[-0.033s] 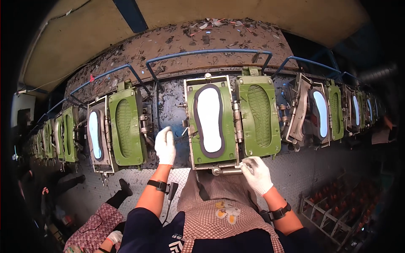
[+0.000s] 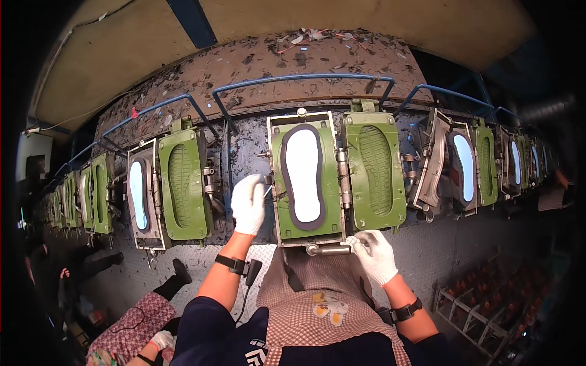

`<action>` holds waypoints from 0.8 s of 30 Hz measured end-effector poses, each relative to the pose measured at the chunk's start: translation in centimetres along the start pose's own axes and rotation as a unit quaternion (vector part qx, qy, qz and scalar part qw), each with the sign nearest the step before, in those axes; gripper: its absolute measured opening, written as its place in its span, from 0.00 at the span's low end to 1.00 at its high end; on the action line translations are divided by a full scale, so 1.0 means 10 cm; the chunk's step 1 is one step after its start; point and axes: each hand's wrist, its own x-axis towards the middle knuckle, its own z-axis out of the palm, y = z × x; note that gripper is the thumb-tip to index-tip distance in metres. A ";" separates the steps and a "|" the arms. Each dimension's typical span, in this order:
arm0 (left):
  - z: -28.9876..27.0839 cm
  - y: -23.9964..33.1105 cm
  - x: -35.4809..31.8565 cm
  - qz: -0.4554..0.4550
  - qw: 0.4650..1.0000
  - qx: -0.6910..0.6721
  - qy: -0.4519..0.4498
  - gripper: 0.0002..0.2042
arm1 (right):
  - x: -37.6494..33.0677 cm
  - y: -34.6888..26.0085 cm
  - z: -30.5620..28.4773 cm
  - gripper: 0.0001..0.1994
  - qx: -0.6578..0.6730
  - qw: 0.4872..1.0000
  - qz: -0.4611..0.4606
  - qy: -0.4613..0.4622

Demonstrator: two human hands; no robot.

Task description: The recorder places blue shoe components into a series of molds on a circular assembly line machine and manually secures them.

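Observation:
In front of me lies an unfolded green mold [image 2: 328,183] in a metal frame. A shoe sole [image 2: 303,174] with a white top and dark rim rests on this half. Its other green half [image 2: 373,171] has a tread-patterned hollow. My left hand [image 2: 248,204], in a white glove, is just left of the frame, beside a thin pale pin [image 2: 267,191]. Its fingers are curled together, hiding whatever they may hold. My right hand [image 2: 374,257], also gloved, closes at the right end of a metal bar handle [image 2: 329,250] on the frame's front edge.
More green molds [image 2: 183,186] stand in a row on both sides, some with pale-topped soles [image 2: 137,195]. Blue rails [image 2: 305,76] run behind them, before a scrap-littered board [image 2: 268,61]. A co-worker's gloved hand [image 2: 163,340] shows at lower left. A metal rack [image 2: 473,317] stands at lower right.
My left hand has moved slightly right and up, closer to the frame of the sole-bearing mold. My right hand stays by the bar handle, shifted only a little.

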 end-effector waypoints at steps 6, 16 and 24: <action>0.91 0.59 1.08 0.214 0.943 0.168 -0.192 0.22 | 0.00 0.35 -0.45 0.11 -0.004 0.999 0.000 0.053; 1.23 0.61 1.25 0.217 0.937 0.227 -0.153 0.09 | 0.38 1.47 -1.65 0.11 -0.075 0.970 0.016 0.230; 1.35 1.07 1.14 0.140 0.935 0.268 -0.185 0.15 | 1.99 2.24 -2.62 0.07 -0.396 0.893 -0.076 0.200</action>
